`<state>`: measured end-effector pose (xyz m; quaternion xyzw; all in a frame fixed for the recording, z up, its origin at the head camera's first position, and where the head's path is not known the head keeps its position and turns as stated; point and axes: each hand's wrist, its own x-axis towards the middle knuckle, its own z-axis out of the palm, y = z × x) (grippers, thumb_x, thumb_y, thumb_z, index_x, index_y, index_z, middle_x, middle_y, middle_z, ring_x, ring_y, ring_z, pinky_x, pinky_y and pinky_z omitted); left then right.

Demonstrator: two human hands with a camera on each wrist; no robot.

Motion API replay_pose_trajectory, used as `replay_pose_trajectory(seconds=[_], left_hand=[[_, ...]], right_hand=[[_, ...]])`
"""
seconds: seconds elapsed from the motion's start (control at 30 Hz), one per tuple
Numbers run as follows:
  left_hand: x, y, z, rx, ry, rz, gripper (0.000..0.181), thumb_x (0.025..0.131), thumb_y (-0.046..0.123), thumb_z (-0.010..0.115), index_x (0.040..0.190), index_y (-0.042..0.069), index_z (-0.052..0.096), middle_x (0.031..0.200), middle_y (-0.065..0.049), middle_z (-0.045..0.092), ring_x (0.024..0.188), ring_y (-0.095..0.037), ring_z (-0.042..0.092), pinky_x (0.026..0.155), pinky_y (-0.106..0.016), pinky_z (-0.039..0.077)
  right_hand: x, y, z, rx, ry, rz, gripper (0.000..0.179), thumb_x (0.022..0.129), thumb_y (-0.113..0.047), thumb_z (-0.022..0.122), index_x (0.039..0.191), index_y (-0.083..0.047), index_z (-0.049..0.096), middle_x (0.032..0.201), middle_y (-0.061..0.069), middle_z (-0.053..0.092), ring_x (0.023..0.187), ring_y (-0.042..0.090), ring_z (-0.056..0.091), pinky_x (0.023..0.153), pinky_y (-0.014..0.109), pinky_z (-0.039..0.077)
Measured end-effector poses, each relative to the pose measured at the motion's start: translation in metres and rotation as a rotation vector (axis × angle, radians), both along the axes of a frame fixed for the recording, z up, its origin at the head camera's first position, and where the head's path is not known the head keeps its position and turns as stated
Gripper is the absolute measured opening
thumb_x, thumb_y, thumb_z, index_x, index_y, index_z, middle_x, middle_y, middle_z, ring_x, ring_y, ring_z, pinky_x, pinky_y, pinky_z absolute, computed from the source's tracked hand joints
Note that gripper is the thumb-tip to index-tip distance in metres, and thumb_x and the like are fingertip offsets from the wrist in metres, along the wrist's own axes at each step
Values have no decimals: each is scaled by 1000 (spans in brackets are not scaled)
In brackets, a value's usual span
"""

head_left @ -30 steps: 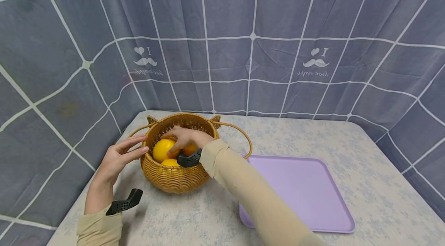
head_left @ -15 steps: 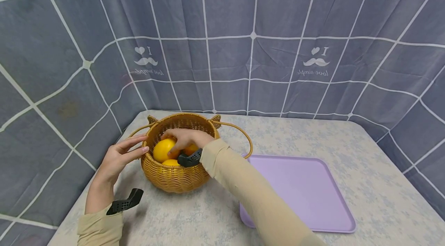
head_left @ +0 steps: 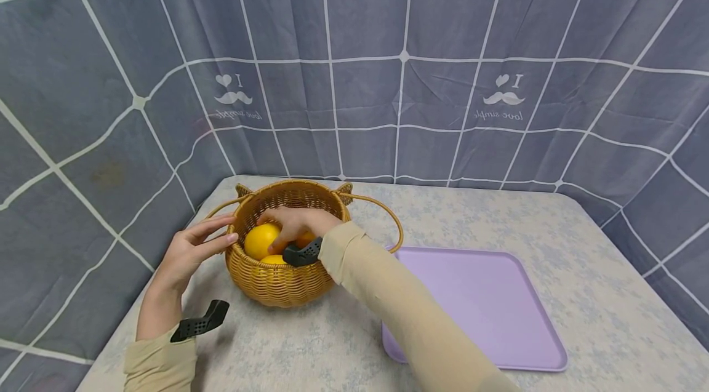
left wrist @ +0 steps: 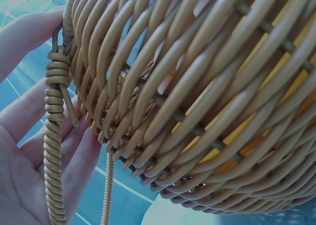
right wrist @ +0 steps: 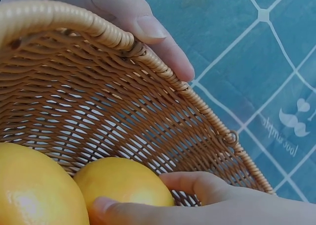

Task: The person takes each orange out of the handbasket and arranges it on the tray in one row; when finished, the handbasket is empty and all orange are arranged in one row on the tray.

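A woven brown basket point(head_left: 279, 287) with small ear shapes on its rim stands on the table, yellow-orange oranges inside. My right hand point(head_left: 296, 224) reaches down into it; thumb and fingers grip the sides of the left orange point(head_left: 260, 240). In the right wrist view that orange point(right wrist: 123, 180) lies between thumb and finger, against the wicker wall. A nearer orange point(right wrist: 34, 190) is beside it, and another orange point(head_left: 304, 237) is partly hidden under my right hand. My left hand point(head_left: 191, 250) rests its extended fingers against the basket's left rim and outer wall.
A flat lilac tray point(head_left: 482, 312) lies right of the basket, partly beneath my right forearm. The basket's looped handle point(head_left: 388, 213) hangs out on the right, near the tray's corner. Grid-patterned cloth point(head_left: 365, 96) encloses the table's back and sides.
My right hand settles slightly lower around the left orange, which shifts a little. The left hand stays at the basket rim.
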<state>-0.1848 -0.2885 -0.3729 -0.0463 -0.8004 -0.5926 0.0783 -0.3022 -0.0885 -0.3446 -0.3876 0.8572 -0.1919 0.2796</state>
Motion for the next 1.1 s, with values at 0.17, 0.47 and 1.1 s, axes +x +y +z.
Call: replay_pose_trajectory(seconds=[0.17, 0.47, 1.1], left_hand=[[0, 0, -1, 3, 1, -3, 46, 89, 18, 67, 133, 7, 55, 120, 19, 54, 116, 2, 41, 82, -13, 45], [1, -1, -1, 18, 25, -14, 45, 89, 15, 67, 131, 6, 56, 118, 18, 55, 113, 4, 44, 81, -14, 46], [0, 0, -1, 4, 21, -2, 46, 89, 17, 67, 131, 4, 56, 118, 19, 55, 114, 4, 42, 81, -13, 46]], right_hand=[[2, 1, 1, -16, -15, 4, 61, 85, -24, 72, 136, -21, 39, 133, 4, 45, 108, 14, 47, 88, 24, 40], [4, -1, 2, -8, 89, 28, 59, 82, -23, 74, 132, -18, 43, 129, 3, 48, 108, 13, 48, 87, 22, 40], [9, 21, 15, -67, 208, 10, 57, 82, -29, 74, 130, -18, 45, 125, 2, 51, 106, 12, 50, 88, 23, 41]])
